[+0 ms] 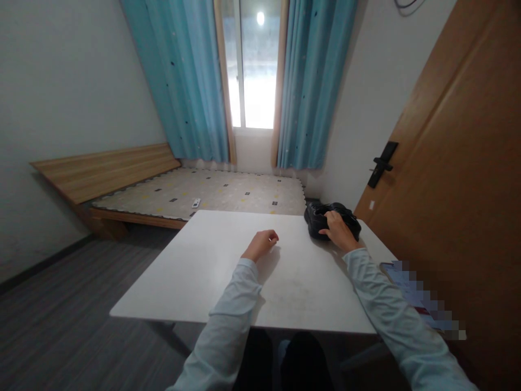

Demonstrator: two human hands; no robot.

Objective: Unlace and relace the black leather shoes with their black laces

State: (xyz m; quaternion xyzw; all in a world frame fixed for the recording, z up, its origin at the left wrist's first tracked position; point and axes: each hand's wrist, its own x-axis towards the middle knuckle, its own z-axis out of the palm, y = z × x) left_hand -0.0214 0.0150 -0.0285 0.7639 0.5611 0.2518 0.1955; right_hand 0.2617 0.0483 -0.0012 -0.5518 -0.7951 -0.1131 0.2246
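Observation:
A pair of shiny black shoes (315,222) sits close together at the far right of the white table (183,271). My right hand (338,228) reaches over them, its thumb and fingers hooked on the nearer shoe; part of the grip is hidden against the dark surface. My left hand (261,244) hovers over the middle of the tabletop, left of the shoes and apart from them. Its fingers are loosely curled in and plainly hold nothing. Both forearms wear pale blue sleeves.
Along the table's right edge lies a flat, partly blurred item (411,288). Beyond the table stands a low bed (228,190) with a small white object (196,203) on it. A brown door (448,163) is close on the right. Blue curtains (191,81) flank the window.

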